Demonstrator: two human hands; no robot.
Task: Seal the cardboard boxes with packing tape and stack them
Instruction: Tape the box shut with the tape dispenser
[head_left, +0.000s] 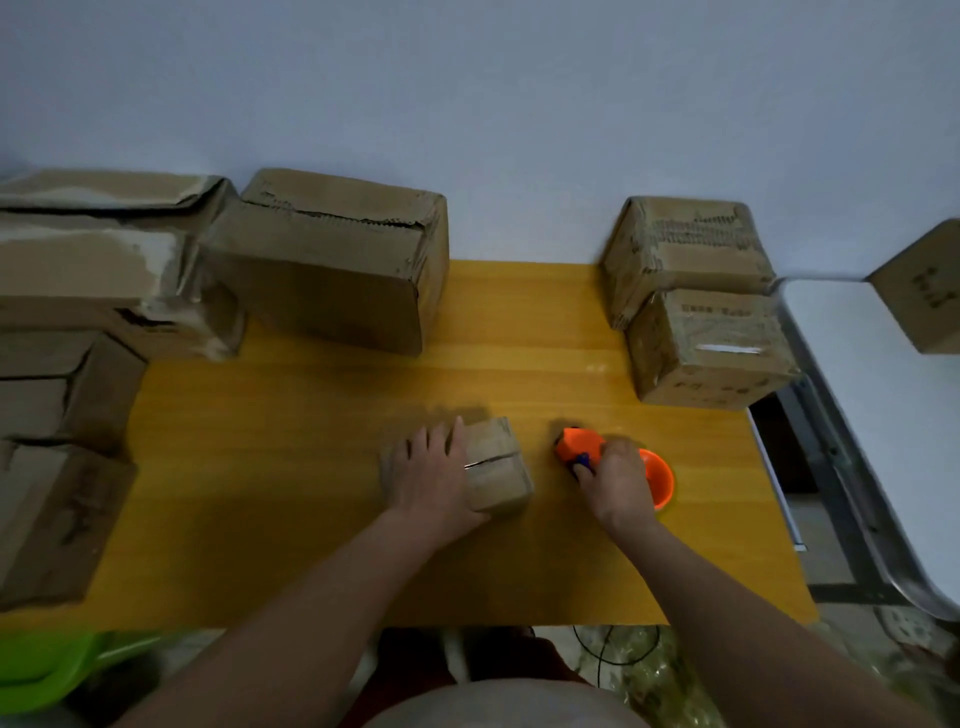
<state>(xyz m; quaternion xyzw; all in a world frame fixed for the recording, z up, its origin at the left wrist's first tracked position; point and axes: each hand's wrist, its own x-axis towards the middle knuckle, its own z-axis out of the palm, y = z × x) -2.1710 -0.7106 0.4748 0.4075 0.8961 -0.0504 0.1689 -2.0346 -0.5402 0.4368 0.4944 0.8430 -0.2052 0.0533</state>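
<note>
Seemingly light but stiff-walled, the small cardboard box (496, 467) sits mid-tabletop (311, 545) under the flat, open left hand (431, 475), best steadied by its sides, while the right hand (615, 483) grips the orange tape dispenser (582, 447).

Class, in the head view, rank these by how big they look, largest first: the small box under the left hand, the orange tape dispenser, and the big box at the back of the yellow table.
1. Big box, clearly largest.
2. Small box.
3. Orange tape dispenser, partly hidden by the right hand, so its place against the small box is unsure.
</note>
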